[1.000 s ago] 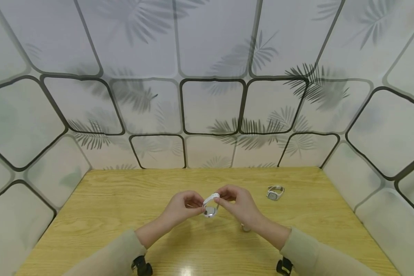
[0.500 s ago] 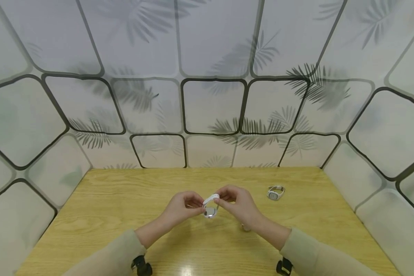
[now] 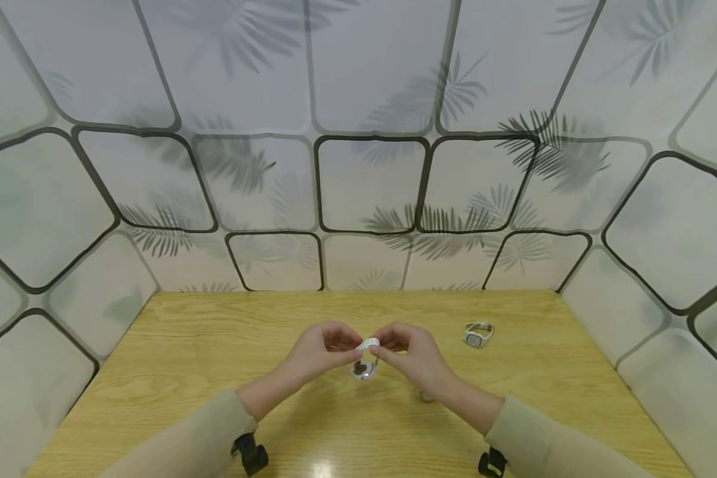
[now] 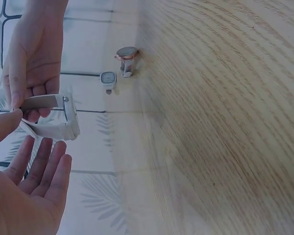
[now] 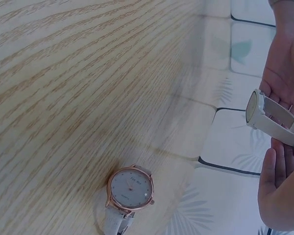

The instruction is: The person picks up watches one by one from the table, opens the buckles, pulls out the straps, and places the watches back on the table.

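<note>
White watch point(image 3: 363, 369), held up above the wooden table point(image 3: 215, 345). Pinched at the strap point(image 5: 277, 130), opposite the case point(image 5: 260, 111), by left hand point(image 3: 319, 348) and right hand point(image 3: 411, 355), both nipped down to strap thickness. Probably light; flexible along the strap, stiff and slick at the case, maybe fragile at the glass point(image 5: 251, 107). Best held by strap ends or case edges, clear of the glass.

Landmark: held watch point(image 3: 362, 371), above tabletop point(image 3: 215, 358), between left hand point(image 3: 317, 353) (its left) and right hand point(image 3: 415, 353) (its right). Second watch point(image 3: 473, 339): on tabletop, right of landmark and farther back. Third watch point(image 5: 131, 188): on tabletop, right of landmark, closer to it. Wall point(image 3: 370, 186): behind it.
</note>
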The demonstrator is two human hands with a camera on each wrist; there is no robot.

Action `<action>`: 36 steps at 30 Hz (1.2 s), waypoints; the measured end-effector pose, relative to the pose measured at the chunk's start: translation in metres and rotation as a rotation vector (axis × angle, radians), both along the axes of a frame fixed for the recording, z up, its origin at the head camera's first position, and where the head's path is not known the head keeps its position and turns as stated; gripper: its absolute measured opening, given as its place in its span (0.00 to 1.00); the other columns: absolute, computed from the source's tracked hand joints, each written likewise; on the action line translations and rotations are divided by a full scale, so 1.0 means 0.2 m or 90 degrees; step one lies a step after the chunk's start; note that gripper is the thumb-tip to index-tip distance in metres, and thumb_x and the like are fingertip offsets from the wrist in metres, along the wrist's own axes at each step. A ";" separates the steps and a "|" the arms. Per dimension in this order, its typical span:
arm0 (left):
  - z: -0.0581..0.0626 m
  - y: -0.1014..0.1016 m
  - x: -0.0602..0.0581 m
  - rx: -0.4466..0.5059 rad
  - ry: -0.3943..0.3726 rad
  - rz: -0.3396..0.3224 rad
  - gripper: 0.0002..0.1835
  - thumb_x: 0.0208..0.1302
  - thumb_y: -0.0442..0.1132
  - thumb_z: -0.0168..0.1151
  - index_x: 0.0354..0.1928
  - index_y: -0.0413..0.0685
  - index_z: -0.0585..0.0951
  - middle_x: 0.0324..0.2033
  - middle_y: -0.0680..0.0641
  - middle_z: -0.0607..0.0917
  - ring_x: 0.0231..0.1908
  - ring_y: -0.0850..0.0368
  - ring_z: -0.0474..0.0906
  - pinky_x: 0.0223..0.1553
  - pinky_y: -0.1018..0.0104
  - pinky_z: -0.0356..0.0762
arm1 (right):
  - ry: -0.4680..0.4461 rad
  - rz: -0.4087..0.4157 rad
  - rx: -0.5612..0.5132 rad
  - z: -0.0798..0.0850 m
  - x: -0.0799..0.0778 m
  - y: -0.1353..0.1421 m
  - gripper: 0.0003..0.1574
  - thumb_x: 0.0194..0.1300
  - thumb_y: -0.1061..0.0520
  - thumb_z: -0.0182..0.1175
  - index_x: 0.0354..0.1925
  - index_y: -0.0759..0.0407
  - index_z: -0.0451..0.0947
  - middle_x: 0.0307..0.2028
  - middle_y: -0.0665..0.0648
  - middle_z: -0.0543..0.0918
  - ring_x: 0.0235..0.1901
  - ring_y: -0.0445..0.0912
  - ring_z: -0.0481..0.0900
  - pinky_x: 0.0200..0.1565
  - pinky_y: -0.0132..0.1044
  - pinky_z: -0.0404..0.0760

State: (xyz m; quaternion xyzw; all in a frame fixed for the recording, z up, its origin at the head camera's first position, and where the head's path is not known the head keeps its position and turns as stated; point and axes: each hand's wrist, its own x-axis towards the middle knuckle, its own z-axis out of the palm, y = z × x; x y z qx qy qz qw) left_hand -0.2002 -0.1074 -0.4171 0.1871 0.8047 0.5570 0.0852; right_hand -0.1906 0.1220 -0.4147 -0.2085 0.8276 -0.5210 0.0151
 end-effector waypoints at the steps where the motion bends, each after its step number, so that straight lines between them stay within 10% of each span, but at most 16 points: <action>1: 0.00 0.00 0.00 0.002 -0.003 -0.001 0.12 0.70 0.39 0.73 0.49 0.39 0.88 0.44 0.40 0.92 0.43 0.58 0.87 0.47 0.65 0.87 | -0.001 0.000 0.000 0.00 0.00 0.00 0.09 0.72 0.59 0.70 0.48 0.61 0.87 0.42 0.59 0.92 0.38 0.36 0.86 0.44 0.29 0.87; 36: 0.01 0.03 0.01 0.033 -0.004 -0.041 0.10 0.71 0.36 0.71 0.46 0.36 0.87 0.39 0.37 0.90 0.35 0.59 0.85 0.39 0.70 0.85 | -0.001 0.027 0.006 -0.01 -0.01 0.00 0.08 0.71 0.58 0.71 0.46 0.60 0.87 0.41 0.59 0.91 0.38 0.35 0.86 0.44 0.30 0.88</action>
